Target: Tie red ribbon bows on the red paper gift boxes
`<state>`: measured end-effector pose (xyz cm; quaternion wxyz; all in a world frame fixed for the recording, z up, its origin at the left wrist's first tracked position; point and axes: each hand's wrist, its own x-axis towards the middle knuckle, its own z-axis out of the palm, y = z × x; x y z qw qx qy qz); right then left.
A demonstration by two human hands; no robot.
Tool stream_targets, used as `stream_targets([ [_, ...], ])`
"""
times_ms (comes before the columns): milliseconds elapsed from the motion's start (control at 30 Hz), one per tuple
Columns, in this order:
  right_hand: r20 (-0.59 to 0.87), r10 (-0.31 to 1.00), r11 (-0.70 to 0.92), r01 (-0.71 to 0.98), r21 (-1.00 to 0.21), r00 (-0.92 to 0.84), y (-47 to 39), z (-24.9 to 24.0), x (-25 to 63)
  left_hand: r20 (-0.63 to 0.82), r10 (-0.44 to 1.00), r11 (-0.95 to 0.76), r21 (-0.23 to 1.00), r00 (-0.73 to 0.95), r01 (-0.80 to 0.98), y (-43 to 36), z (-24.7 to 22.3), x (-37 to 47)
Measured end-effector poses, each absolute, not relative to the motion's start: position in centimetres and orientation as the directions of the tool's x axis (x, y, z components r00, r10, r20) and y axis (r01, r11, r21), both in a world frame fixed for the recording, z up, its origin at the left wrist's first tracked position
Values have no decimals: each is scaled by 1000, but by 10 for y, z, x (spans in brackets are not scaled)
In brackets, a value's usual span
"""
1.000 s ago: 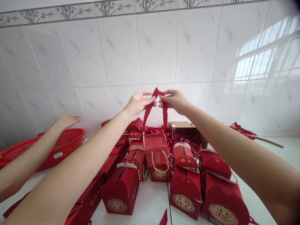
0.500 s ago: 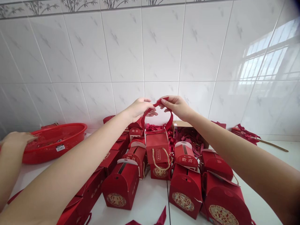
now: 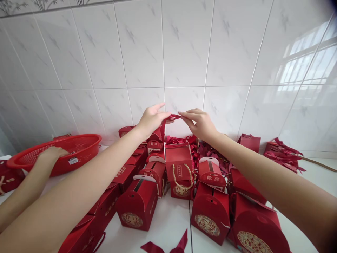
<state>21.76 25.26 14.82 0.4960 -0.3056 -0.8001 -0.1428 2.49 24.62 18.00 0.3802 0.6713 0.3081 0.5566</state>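
Both my hands are raised over the middle of the table, in front of the tiled wall. A dark red ribbon (image 3: pixel 173 116) runs between them. My left hand (image 3: pixel 152 120) pinches one part, and a strand hangs down from it behind the boxes. My right hand (image 3: pixel 199 123) pinches the other end between thumb and fingers. Below them stands an upright red gift box (image 3: pixel 178 154) with a twisted cord handle (image 3: pixel 181 186), stacked on another red box. Behind it lies a heap of loose red ribbons (image 3: pixel 179 140).
Red gift boxes (image 3: pixel 137 203) stand in rows left and right, several with gold emblems. At left, another person's hand (image 3: pixel 52 153) reaches into a red plastic basket (image 3: pixel 84 140). A ribbon bow (image 3: pixel 180 246) lies at the front edge. More ribbons (image 3: pixel 283 154) lie at the far right.
The ribbon's loop above the box has gone, and the ribbon now stretches between my fingertips. The other person's hand has moved right, into the basket. My view has shifted slightly.
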Motion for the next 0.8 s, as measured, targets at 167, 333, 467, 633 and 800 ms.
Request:
stream_targets([
  [167,695,709,351,913,-207,-115,233,157,238,802,572,-724,396,172,565,239,178,1],
  [333,470,881,130,983,-128,-55,217,156,268,585,734,-538,191,345,821,242,154,-39],
  [467,253,967,11,996,-93,13,214,131,296,421,826,-481,181,374,858,248,108,-75],
  [633,26,999,-14,988,-153,18,214,102,331,425,874,-359,242,234,901,261,84,-109],
  [800,95,994,86,914,-397,-53,220,91,320,490,846,-406,333,212,851,263,99,-74],
])
